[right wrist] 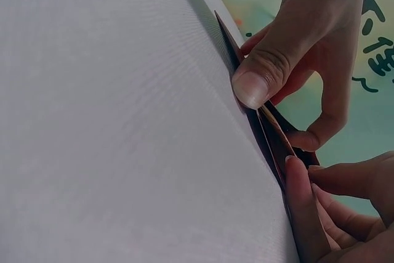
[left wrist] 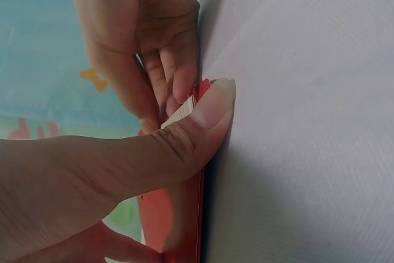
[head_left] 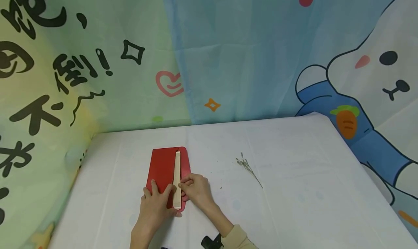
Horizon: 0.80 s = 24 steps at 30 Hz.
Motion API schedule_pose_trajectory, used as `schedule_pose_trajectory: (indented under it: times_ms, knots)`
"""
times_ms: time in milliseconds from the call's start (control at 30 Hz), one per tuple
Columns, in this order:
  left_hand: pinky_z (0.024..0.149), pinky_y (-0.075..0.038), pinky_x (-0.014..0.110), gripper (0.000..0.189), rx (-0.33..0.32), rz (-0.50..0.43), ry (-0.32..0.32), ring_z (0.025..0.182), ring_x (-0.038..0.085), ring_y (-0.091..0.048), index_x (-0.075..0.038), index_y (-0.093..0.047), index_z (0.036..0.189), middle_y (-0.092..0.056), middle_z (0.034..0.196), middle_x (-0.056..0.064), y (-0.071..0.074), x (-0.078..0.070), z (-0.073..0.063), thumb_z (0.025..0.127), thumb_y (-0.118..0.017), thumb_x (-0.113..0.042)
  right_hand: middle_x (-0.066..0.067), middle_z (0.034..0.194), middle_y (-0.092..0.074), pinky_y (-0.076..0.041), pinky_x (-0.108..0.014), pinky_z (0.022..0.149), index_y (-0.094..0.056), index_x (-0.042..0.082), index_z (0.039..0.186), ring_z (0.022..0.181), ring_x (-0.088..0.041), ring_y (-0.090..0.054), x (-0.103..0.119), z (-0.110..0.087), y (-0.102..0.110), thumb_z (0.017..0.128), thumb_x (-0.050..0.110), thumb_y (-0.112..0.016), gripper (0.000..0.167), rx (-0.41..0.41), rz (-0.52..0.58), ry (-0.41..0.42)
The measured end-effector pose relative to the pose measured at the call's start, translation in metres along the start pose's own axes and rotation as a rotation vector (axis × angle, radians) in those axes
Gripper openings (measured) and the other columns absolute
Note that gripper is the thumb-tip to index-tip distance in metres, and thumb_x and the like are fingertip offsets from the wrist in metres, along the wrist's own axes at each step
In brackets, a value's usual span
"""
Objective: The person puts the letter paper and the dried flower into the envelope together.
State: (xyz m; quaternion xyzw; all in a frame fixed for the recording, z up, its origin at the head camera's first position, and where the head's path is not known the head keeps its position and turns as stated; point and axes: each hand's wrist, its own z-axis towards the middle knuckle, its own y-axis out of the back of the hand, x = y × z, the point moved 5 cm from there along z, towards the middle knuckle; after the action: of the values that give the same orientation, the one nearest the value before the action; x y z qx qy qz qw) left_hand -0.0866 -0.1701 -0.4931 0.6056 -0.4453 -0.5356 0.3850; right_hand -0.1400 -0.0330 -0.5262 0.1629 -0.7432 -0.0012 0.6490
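The left hand (head_left: 153, 207) grips a red envelope (head_left: 162, 165) at the end away from the tabletop's back edge, its fingers spread over the front and its thumb across that end. The right hand (head_left: 198, 191) has its thumb and fingertips drawn together in a pinch on the flap side; whether it has hold of the flap (head_left: 184, 162) alone or the papers as well, I cannot tell.

The cream-coloured papers (head_left: 177, 173) show as a narrow strip between the envelope's front and the flap, running along its long side. The envelope is on the white tabletop (head_left: 294, 191), nearer the left edge than the right, with its far end towards the back edge.

To the right of the hands, well apart from the envelope, lies a thin dried sprig (head_left: 245, 164), its stem slanting away from the back edge. A black object (head_left: 211, 243), partly cut off, shows beside the right arm's beige sleeve (head_left: 239, 238). Beyond the back edge hangs a printed cloth (head_left: 228, 60) with a white cartoon animal in blue (head_left: 352, 129).
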Motion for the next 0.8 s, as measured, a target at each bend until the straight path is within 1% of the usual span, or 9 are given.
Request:
schedule_pose_trajectory:
  times_ms: [233,433,800]
  knots:
    - [0.086,-0.052,0.067,0.075,-0.007,0.028,-0.009,0.117,0.059,-0.045,-0.018,-0.062,0.122,-0.044,0.138,0.041,-0.0015,0.0023,-0.001,0.061,-0.098,-0.043,-0.008,0.07,-0.07,-0.057,-0.027,0.049,-0.07,-0.002,0.092,0.052,-0.014,-0.068,-0.0004,-0.0011,-0.0013,0.092,0.006,-0.074,0.009,0.006,-0.01,-0.015]
    - [0.086,-0.052,0.067,0.075,-0.008,0.021,-0.009,0.116,0.057,-0.045,-0.019,-0.061,0.121,-0.044,0.138,0.04,-0.002,0.003,-0.0003,0.06,-0.098,-0.042,-0.009,0.071,-0.07,-0.057,-0.028,0.049,-0.07,-0.002,0.093,0.053,-0.016,-0.07,0.0003,-0.0008,-0.0014,0.094,0.007,-0.073,0.009,-0.005,-0.019,-0.001]
    - [0.087,-0.051,0.066,0.072,-0.014,0.01,-0.015,0.114,0.055,-0.046,-0.02,-0.059,0.116,-0.045,0.135,0.038,0.0003,0.0016,-0.0003,0.06,-0.098,-0.042,-0.011,0.071,-0.069,-0.058,-0.03,0.049,-0.069,-0.003,0.092,0.054,-0.019,-0.07,0.0035,-0.0017,-0.0006,0.093,0.007,-0.074,0.011,-0.017,-0.023,0.011]
